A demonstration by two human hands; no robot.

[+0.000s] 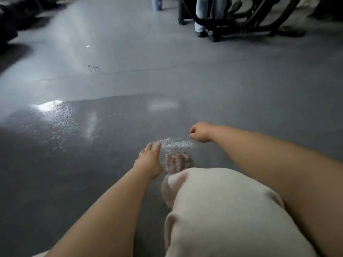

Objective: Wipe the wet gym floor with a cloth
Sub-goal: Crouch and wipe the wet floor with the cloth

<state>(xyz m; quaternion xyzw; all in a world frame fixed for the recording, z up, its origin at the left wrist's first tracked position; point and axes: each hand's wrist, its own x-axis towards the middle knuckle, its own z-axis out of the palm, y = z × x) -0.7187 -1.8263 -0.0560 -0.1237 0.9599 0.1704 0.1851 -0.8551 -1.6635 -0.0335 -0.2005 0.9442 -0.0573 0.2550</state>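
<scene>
Underfoot, grey gym floor [213, 86] with a dark wet patch [78, 125] glinting at left and black exercise machine [246, 21] beside a standing person's legs [206, 13] far off. Nearer, cream-clad knee [219, 206], then left hand [149, 160] with relaxed, released grip just beside the pinkish cloth [176, 163] lying on the floor. Right hand [200, 132] clenched, apparently grasping nothing, apart from the cloth.

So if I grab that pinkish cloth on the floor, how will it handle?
Probably floppy: the cloth lies bunched in soft ridges on the gym floor, so it should sag and drape. It sits beside a wet patch, so it may be damp and heavier than it looks. It won't roll or tip.
</scene>
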